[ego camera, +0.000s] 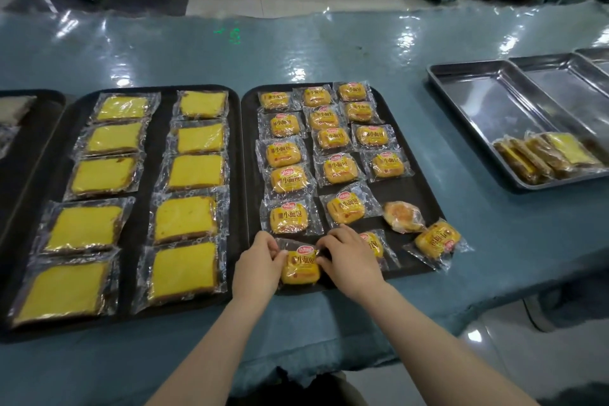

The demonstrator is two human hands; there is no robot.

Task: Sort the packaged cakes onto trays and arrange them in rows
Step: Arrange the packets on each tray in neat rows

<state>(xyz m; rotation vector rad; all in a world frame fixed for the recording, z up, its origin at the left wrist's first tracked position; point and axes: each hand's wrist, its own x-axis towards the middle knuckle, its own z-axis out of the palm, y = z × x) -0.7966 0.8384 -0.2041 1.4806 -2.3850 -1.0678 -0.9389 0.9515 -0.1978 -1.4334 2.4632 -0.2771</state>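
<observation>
Gleaming clear wrapper — yellow cake [300,268] — red logo.

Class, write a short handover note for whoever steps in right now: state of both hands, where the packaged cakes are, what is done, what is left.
Left hand and right hand: both pinch the wrapper of one small bun pack at the near edge of the right black tray.
Done: left black tray holds two rows of yellow cake slices; the right tray's far rows of buns are lined up.
Left: set down the held pack; straighten the tilted pack, the pale pack, the one half hidden behind the right hand and the pack hanging over the tray corner. Several slices still wait in the steel tray.
</observation>
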